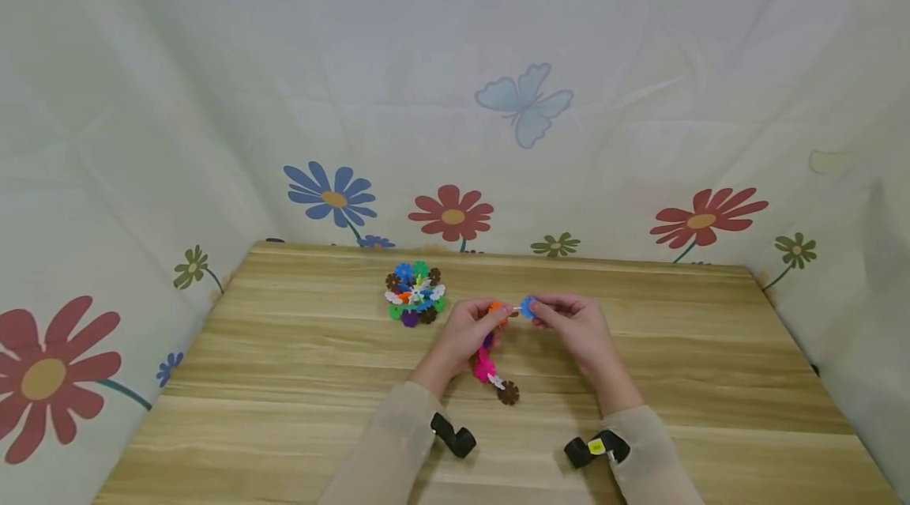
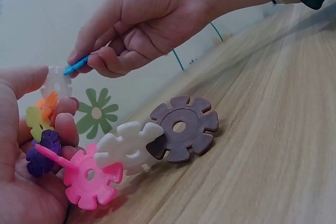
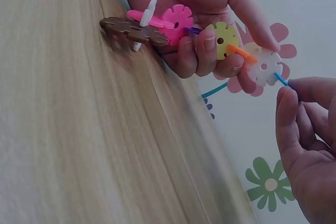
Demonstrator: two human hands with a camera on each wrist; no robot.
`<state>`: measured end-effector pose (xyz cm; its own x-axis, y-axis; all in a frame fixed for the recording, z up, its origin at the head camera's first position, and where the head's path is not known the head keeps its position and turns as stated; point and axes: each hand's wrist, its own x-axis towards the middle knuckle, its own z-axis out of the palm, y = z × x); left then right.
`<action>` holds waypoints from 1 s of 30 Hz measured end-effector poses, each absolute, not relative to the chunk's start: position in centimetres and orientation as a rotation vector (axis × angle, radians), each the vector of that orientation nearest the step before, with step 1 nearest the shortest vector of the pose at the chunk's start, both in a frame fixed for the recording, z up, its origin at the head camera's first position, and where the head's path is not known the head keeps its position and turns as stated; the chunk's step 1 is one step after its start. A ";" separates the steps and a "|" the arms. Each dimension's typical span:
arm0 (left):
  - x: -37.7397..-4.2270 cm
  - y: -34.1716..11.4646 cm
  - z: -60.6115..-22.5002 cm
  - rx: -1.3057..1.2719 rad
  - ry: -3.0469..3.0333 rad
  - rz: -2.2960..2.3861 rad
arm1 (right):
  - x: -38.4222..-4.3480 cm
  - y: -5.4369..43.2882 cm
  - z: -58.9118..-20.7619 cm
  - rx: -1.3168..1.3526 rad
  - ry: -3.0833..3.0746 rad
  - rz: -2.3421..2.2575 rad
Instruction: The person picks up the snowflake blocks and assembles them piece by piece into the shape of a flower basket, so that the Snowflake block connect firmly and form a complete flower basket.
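My left hand [image 1: 462, 331] holds a chain of interlocking flower-shaped discs and pinches the white disc [image 3: 268, 72] at its upper end. Below that, in the left wrist view, come an orange disc [image 2: 48, 103], a yellow disc [image 2: 35, 119] and a purple disc [image 2: 43, 156] against the fingers. Pink discs [image 2: 94, 192], another white disc [image 2: 118, 148] and a brown disc [image 2: 197, 129] hang past the palm, the brown one low over the table. My right hand [image 1: 583, 331] pinches a blue disc [image 1: 527, 307] between thumb and forefinger, its edge at the white disc's rim.
A round cluster of many-coloured discs [image 1: 410, 318] sits on the wooden table [image 1: 298, 378], left of my hands. Behind the table hangs a pale cloth [image 1: 398, 94] printed with flowers and a butterfly. Each wrist wears a black camera [image 1: 453, 438].
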<state>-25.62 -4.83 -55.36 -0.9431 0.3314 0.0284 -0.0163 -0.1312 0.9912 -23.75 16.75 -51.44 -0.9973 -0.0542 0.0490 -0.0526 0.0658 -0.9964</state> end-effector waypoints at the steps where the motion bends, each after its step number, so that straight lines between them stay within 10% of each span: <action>1: -25.6 -4.8 -55.3 0.358 1.899 2.172 | -23.7 16.7 -51.4 -0.114 2.307 -2.134; 30: -25.7 -7.2 -51.9 0.615 2.433 1.727 | -23.6 19.9 -51.4 -0.508 2.327 -1.808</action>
